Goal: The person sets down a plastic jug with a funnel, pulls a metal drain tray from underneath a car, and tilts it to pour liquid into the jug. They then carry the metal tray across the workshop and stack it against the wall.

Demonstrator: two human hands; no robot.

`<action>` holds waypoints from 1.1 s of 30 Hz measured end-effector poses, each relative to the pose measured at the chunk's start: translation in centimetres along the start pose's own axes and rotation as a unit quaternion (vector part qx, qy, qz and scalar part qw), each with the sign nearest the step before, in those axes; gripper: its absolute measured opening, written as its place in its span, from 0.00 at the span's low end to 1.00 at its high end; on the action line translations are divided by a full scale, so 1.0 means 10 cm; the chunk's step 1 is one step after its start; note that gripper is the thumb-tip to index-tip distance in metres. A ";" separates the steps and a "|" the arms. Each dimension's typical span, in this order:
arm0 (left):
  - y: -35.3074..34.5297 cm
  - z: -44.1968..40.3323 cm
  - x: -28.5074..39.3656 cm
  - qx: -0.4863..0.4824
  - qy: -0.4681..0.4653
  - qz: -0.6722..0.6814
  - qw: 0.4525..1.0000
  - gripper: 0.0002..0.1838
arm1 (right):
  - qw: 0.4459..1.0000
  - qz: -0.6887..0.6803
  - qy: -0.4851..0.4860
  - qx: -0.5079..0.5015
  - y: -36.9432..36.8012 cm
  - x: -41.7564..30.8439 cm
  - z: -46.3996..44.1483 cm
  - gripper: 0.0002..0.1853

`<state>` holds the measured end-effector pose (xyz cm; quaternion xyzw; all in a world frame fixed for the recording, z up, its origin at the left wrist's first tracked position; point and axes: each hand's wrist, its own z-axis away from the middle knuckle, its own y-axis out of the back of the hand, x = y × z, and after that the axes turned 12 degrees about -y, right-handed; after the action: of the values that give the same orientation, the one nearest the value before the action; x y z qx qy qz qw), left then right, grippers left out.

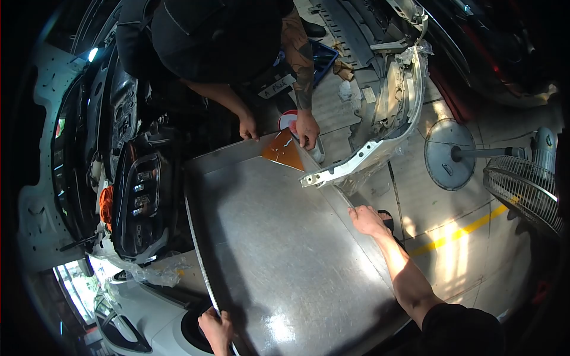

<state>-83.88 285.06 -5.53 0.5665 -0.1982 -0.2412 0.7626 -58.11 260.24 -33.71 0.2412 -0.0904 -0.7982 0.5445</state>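
A wide shallow metal tray (285, 249) lies between me and a co-worker. My left hand (215, 329) is closed around its left rim near the bottom of the view. Farther along the opposite rim, my right hand (368, 221) grips the edge with its fingers curled over. Amber-brown liquid (281, 152) has collected in a triangle at the tray's far corner, so the tray appears tilted that way. The co-worker's hands (307, 129) are at that corner and on the far rim. A red-and-white round container (287, 120) shows partly behind the corner.
A white metal car-body part (356, 160) reaches close to the tray's right rim. A standing fan (522, 190) with a round base (449, 155) is on the right. At left are a dark headlight (139, 199) and a white car (148, 308).
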 end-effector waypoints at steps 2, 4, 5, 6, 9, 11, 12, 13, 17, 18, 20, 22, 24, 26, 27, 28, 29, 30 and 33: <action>0.02 -0.01 0.00 -0.020 0.020 0.007 1.000 0.11 | 1.000 0.001 0.004 -0.002 -0.04 0.03 -0.05 0.27; 0.05 -0.04 0.03 -0.030 0.036 0.007 0.999 0.11 | 1.000 0.001 0.007 -0.005 -0.06 0.05 -0.07 0.27; 0.06 -0.04 0.04 -0.040 0.052 0.007 0.998 0.11 | 1.000 -0.002 0.008 -0.012 -0.05 0.05 -0.07 0.27; 0.06 -0.04 0.05 -0.039 0.052 0.007 0.998 0.11 | 1.000 -0.007 0.009 -0.018 -0.05 0.05 -0.08 0.27; 0.05 -0.04 0.02 -0.027 0.053 0.006 0.998 0.11 | 1.000 -0.007 0.009 -0.013 -0.05 0.04 -0.07 0.28; 0.03 -0.03 -0.02 -0.024 0.034 0.010 0.999 0.12 | 1.000 -0.002 0.007 -0.008 -0.02 0.01 -0.03 0.27; 0.04 -0.03 -0.01 -0.024 0.034 0.010 0.999 0.12 | 1.000 0.003 0.004 -0.005 0.00 0.00 -0.02 0.27; 0.05 -0.03 0.02 -0.029 0.044 0.011 0.999 0.12 | 1.000 0.004 0.004 -0.005 0.00 -0.01 -0.01 0.27; 0.13 -0.04 0.23 -0.032 0.073 0.001 0.997 0.14 | 1.000 0.005 -0.004 -0.005 0.01 -0.02 -0.01 0.27; 0.13 -0.04 0.23 -0.032 0.074 0.002 0.997 0.14 | 1.000 0.007 -0.007 -0.006 0.01 -0.02 -0.02 0.27; 0.14 -0.06 0.23 -0.055 0.074 0.009 0.996 0.14 | 1.000 0.003 -0.007 -0.008 0.05 -0.03 0.00 0.27; 0.14 -0.07 0.27 -0.058 0.080 0.001 0.995 0.14 | 1.000 0.000 -0.006 -0.010 0.06 -0.03 -0.01 0.27; 0.10 -0.07 0.22 -0.064 0.085 -0.007 0.994 0.14 | 1.000 0.005 -0.008 -0.009 0.04 0.02 -0.06 0.27; -0.01 -0.06 0.05 -0.014 0.013 0.005 1.000 0.08 | 1.000 0.006 -0.009 -0.010 0.06 0.04 -0.07 0.27; -0.01 -0.06 0.07 -0.015 0.014 0.004 1.000 0.08 | 1.000 0.006 -0.008 -0.009 0.06 0.04 -0.08 0.27; -0.01 -0.06 0.10 -0.008 0.007 -0.007 1.000 0.08 | 1.000 0.005 -0.009 -0.011 0.06 0.04 -0.10 0.27; 0.00 -0.06 0.14 -0.001 0.000 -0.018 1.000 0.08 | 1.000 0.007 -0.009 -0.015 0.06 0.05 -0.12 0.27; 0.00 -0.06 0.17 -0.003 0.000 -0.019 1.000 0.08 | 1.000 0.009 -0.009 -0.018 0.06 0.06 -0.13 0.27; 0.04 -0.07 0.29 0.006 -0.016 -0.030 0.999 0.08 | 1.000 0.007 -0.012 -0.011 0.07 0.06 -0.12 0.27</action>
<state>-81.09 283.93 -5.22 0.5730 -0.1944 -0.2719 0.7483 -57.14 259.59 -34.70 0.2251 -0.0899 -0.7979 0.5520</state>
